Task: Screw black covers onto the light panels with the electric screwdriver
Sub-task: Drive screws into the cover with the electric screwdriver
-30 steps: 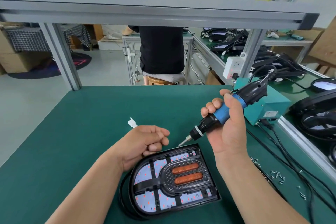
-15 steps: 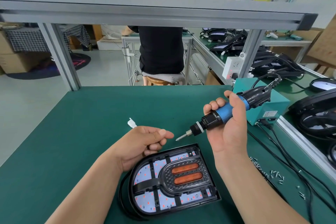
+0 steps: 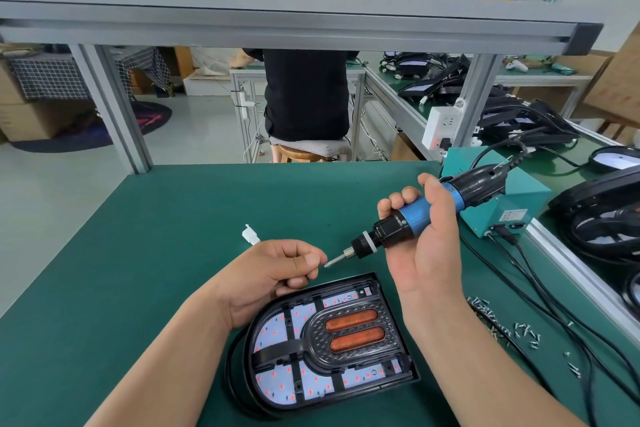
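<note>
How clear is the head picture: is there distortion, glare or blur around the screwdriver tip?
Head view: wide-angle distortion bows the overhead beam slightly; light is soft and even, without hard shadows; the tip of the electric screwdriver and the light panel are sharp; the black cover shows mild gloss, no strong glare.

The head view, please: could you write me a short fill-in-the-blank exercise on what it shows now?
The right hand grips the electric screwdriver by its ____ sleeve.
Its metal ____ points at the left hand.
Two ____ strips show in the black cover on the light panel.
Loose ____ lie on the green mat right of the panel.
Missing words: blue, bit, orange, screws.
</note>
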A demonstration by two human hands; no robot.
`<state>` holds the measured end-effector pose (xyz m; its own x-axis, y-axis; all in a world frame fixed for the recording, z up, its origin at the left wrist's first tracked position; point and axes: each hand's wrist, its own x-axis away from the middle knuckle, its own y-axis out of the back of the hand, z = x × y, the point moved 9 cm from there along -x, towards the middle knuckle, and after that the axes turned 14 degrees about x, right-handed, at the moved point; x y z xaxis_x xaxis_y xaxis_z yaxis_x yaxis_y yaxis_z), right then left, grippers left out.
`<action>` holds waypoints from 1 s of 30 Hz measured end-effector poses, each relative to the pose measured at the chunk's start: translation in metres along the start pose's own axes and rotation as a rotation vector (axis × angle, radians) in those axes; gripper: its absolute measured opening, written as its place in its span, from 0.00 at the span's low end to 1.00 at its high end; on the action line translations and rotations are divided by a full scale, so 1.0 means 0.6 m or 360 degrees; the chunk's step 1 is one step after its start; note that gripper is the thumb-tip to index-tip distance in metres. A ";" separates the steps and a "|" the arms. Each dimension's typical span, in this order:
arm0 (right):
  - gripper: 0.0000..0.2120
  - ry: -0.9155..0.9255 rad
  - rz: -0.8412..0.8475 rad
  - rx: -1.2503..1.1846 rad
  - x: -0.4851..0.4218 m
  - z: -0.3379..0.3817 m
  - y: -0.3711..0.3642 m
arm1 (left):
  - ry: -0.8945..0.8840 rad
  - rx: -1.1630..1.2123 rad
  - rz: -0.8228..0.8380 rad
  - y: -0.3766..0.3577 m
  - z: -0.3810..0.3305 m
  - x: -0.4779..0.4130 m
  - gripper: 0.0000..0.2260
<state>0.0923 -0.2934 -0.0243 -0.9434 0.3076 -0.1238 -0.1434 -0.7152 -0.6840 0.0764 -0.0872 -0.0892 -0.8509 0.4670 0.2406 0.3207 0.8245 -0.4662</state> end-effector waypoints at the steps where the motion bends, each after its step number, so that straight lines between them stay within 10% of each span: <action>1: 0.07 -0.0002 0.0003 0.0001 0.001 0.000 -0.001 | -0.0008 -0.0002 -0.0005 0.001 0.000 0.000 0.04; 30: 0.05 0.0028 0.0005 0.0055 0.003 0.000 -0.004 | 0.0028 0.0012 -0.0051 -0.005 -0.004 0.007 0.05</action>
<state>0.0908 -0.2912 -0.0226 -0.9386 0.3160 -0.1387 -0.1510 -0.7374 -0.6583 0.0731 -0.0868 -0.0850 -0.8531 0.4462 0.2705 0.2905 0.8367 -0.4642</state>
